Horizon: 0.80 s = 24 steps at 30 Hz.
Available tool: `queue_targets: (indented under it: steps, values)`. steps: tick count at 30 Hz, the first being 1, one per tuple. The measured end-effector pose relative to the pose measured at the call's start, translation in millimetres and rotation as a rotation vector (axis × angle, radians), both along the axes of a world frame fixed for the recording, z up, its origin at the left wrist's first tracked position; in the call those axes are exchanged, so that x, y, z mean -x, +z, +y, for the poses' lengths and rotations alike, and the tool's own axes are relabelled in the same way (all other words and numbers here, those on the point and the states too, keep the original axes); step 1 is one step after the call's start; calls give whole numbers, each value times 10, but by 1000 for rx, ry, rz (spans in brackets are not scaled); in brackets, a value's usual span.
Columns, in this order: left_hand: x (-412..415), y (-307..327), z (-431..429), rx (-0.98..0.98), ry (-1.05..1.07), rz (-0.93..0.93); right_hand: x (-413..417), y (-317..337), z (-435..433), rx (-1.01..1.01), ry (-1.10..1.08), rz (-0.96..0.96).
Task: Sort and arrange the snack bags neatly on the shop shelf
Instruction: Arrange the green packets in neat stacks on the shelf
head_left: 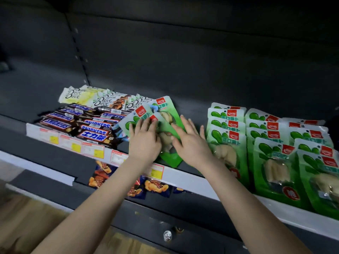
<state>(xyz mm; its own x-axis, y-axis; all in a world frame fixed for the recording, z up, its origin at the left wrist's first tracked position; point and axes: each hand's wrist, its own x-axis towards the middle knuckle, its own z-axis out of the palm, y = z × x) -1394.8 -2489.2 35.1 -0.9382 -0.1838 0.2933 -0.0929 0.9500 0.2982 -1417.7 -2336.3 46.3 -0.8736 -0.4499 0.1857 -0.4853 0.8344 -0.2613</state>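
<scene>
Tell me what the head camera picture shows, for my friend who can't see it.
A person's left hand and right hand press flat on a messy fan of green snack bags on a dark shop shelf. Chocolate bars lie to the left; neat rows of matching green bags lie to the right.

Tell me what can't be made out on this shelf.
1. Price tags, head view: print too small and blurred.
2. Loose green bags: partly covered by the left hand and right hand; count unclear.
3. Blue-orange packs, lower shelf: mostly hidden by the shelf edge.
4. Rightmost green stack: cut off by the frame's right edge.
</scene>
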Motion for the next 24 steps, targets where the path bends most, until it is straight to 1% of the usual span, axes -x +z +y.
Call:
queue_targets:
  steps: [4, 8, 14, 16, 20, 24]
  values:
    - [-112, 14, -172, -12, 48, 42, 57, 5, -250, -32, 96, -3]
    - [-207, 28, -235, -10, 101, 75, 114, 10, -409, -91, 127, -38]
    - [-326, 70, -304, -27, 133, 118, 186, -7, -522, -184, 102, -225]
    - [-350, 68, -320, -21, 140, 124, 192, -27, -535, -212, 89, -220]
    - [-366, 55, -334, -19, 158, 127, 222, -29, -527, -253, 44, -142]
    - [-350, 50, -293, -22, 147, 150, 289, -2, -486, -180, 1, -177]
